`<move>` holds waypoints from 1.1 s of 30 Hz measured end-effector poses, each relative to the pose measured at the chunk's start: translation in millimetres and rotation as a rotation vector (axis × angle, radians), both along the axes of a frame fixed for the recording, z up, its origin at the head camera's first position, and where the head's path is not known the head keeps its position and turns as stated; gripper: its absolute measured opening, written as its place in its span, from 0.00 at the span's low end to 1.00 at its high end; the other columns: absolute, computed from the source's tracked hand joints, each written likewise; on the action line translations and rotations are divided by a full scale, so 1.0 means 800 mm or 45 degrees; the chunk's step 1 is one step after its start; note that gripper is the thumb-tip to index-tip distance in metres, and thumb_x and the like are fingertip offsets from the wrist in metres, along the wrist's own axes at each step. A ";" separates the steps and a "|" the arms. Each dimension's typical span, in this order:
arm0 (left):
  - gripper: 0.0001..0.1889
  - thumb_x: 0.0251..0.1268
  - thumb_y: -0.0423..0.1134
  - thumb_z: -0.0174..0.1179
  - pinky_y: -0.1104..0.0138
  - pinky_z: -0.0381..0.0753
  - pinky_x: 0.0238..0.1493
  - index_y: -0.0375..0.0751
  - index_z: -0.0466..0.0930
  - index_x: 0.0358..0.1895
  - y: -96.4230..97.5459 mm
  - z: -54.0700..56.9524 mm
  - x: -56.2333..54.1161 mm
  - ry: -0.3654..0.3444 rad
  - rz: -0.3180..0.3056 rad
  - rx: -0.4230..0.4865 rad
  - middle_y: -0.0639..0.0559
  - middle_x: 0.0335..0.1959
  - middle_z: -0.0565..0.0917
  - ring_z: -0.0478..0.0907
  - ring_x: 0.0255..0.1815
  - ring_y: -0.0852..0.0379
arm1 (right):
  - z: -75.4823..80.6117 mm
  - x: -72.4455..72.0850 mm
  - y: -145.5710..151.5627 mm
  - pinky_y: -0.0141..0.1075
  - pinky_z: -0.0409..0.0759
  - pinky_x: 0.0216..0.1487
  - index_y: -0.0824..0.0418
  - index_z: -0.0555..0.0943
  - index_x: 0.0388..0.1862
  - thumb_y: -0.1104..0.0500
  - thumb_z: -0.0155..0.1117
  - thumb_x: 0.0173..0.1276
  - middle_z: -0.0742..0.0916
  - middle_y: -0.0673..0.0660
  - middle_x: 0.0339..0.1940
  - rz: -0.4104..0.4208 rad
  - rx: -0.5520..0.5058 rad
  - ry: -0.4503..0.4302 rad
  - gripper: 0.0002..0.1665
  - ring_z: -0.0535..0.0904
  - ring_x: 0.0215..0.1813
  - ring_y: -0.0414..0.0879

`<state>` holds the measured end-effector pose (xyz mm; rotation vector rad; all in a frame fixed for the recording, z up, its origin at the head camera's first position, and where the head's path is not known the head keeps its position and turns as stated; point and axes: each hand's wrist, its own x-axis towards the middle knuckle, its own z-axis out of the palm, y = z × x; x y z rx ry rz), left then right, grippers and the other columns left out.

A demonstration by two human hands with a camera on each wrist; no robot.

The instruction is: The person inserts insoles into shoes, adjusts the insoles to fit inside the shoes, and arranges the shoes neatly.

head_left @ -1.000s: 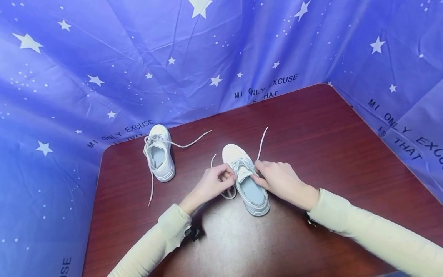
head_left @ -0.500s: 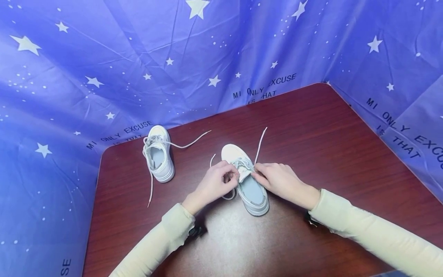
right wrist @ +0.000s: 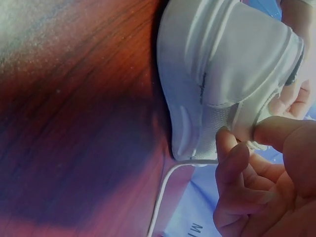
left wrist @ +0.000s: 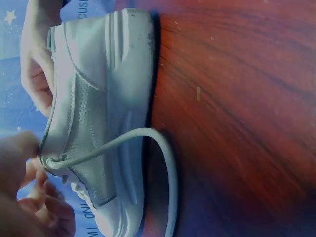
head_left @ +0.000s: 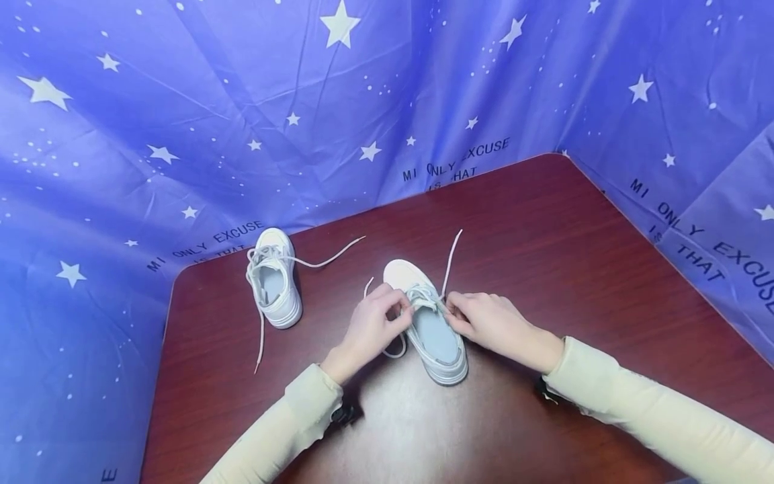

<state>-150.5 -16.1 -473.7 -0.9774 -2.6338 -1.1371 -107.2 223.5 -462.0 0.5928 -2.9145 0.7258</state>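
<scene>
A white sneaker point(head_left: 444, 366) stands on the table in front of me, its toe pointing away and its lace threaded, with loose ends on both sides. My left hand point(head_left: 376, 319) pinches the left edge of its opening. In the left wrist view, the fingertips point(left wrist: 34, 160) are at the top eyelet, where the lace point(left wrist: 165, 153) comes out and curves down to the table. On the opposite side my right hand point(head_left: 492, 323) pinches the right edge, thumb point(right wrist: 269, 131) on the inner side and forefinger outside. The tongue is partly hidden by laces and fingers.
Another white sneaker point(head_left: 289, 309) stands at the far left near the table's back edge, its lace ends spread out. Blue star-printed cloth point(head_left: 242, 101) hangs behind and around the brown table point(head_left: 544, 222).
The head view has tilted slightly, so the scene sits lower. Both hands have shifted a little along the sneaker's opening, and the right fingers have curled closer together on its edge.
</scene>
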 end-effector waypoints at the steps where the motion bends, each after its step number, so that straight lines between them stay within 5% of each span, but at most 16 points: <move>1: 0.05 0.61 0.34 0.66 0.70 0.72 0.31 0.46 0.81 0.29 -0.001 -0.001 -0.002 -0.004 0.010 0.048 0.55 0.27 0.75 0.74 0.29 0.59 | 0.001 -0.001 0.000 0.36 0.65 0.18 0.50 0.73 0.28 0.58 0.67 0.68 0.71 0.41 0.20 0.004 0.006 -0.002 0.13 0.66 0.20 0.38; 9: 0.06 0.61 0.30 0.66 0.73 0.74 0.33 0.40 0.80 0.28 -0.005 -0.005 -0.018 -0.202 0.128 0.277 0.50 0.27 0.75 0.74 0.29 0.61 | 0.006 -0.004 -0.003 0.38 0.63 0.17 0.49 0.68 0.24 0.59 0.64 0.67 0.69 0.42 0.19 0.002 0.050 -0.017 0.16 0.65 0.19 0.41; 16: 0.07 0.63 0.29 0.67 0.70 0.80 0.35 0.40 0.80 0.28 -0.009 -0.003 -0.020 -0.241 0.079 0.306 0.50 0.28 0.76 0.74 0.34 0.58 | 0.018 -0.016 -0.021 0.45 0.69 0.17 0.52 0.69 0.23 0.55 0.66 0.64 0.72 0.47 0.17 -0.081 0.202 -0.119 0.16 0.70 0.18 0.48; 20: 0.06 0.63 0.30 0.68 0.66 0.84 0.43 0.40 0.81 0.29 -0.007 -0.004 -0.021 -0.255 0.069 0.305 0.51 0.28 0.77 0.76 0.33 0.59 | 0.027 -0.015 -0.023 0.45 0.69 0.17 0.54 0.72 0.28 0.56 0.70 0.65 0.75 0.48 0.21 0.021 0.220 0.062 0.14 0.71 0.18 0.49; 24: 0.06 0.63 0.30 0.69 0.59 0.83 0.50 0.40 0.82 0.29 -0.007 -0.006 -0.021 -0.256 0.063 0.300 0.52 0.26 0.79 0.78 0.31 0.60 | 0.033 -0.002 -0.021 0.41 0.71 0.16 0.55 0.78 0.30 0.57 0.70 0.67 0.78 0.48 0.26 0.279 0.252 0.335 0.09 0.73 0.18 0.45; 27: 0.06 0.63 0.30 0.69 0.63 0.83 0.44 0.40 0.82 0.29 -0.006 -0.004 -0.021 -0.265 0.060 0.307 0.52 0.26 0.78 0.77 0.32 0.59 | 0.033 0.012 -0.021 0.40 0.71 0.16 0.54 0.77 0.29 0.51 0.68 0.70 0.78 0.47 0.26 0.408 0.322 0.331 0.13 0.72 0.18 0.44; 33: 0.06 0.64 0.31 0.69 0.70 0.81 0.37 0.41 0.83 0.29 -0.006 -0.003 -0.021 -0.296 0.057 0.290 0.52 0.28 0.77 0.76 0.34 0.58 | 0.024 0.037 -0.034 0.43 0.74 0.17 0.64 0.84 0.40 0.32 0.63 0.69 0.88 0.56 0.41 0.299 0.569 0.255 0.34 0.76 0.16 0.50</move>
